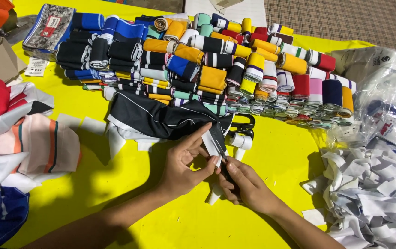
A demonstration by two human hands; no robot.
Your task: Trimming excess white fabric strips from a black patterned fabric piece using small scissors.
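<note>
My left hand point(184, 161) pinches the edge of a black fabric piece with thin white lines point(161, 117), forefinger stretched along a white strip point(214, 143) at its lower corner. My right hand point(244, 184) is closed around a small dark tool whose tip meets the white strip; the tool is mostly hidden by the fingers. Both hands meet over a yellow cloth-covered surface point(276, 157). Black-handled scissors point(244, 125) lie just behind the hands.
A big heap of rolled and folded ribbed bands in many colours point(216, 60) fills the back. White fabric scraps point(373, 198) pile at right under a clear plastic bag point(387, 92). Printed fabric pieces point(18, 138) lie at left.
</note>
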